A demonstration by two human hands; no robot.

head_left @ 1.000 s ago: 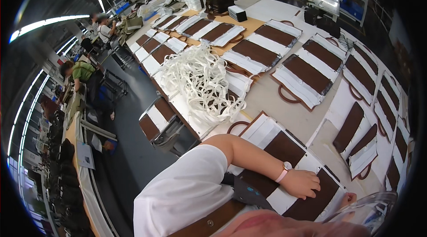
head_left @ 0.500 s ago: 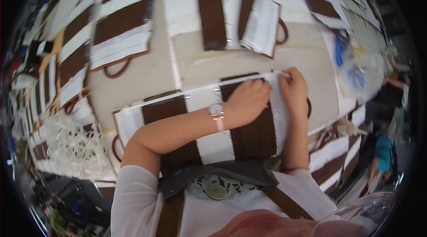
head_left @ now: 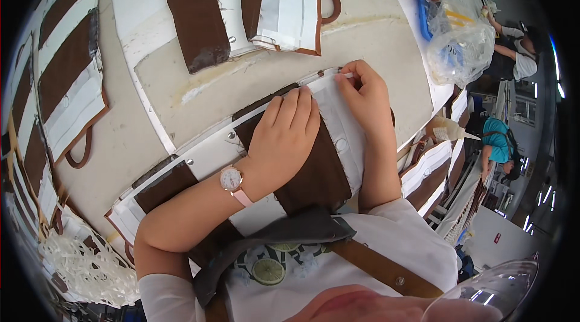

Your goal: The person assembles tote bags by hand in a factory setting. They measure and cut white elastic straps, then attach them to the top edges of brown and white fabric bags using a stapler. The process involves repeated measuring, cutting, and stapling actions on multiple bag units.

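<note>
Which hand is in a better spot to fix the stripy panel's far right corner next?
Probably the right hand: its thumb and finger seem to pinch the striped panel at that corner. The left hand, spread out, lies farther left over a brown band.

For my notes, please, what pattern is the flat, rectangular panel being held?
The panel has wide brown and white bands; head view.

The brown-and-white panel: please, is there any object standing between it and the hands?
No visible thing stands between them: the left hand lies on the panel, and the right hand pinches a white strip at its far edge.
</note>
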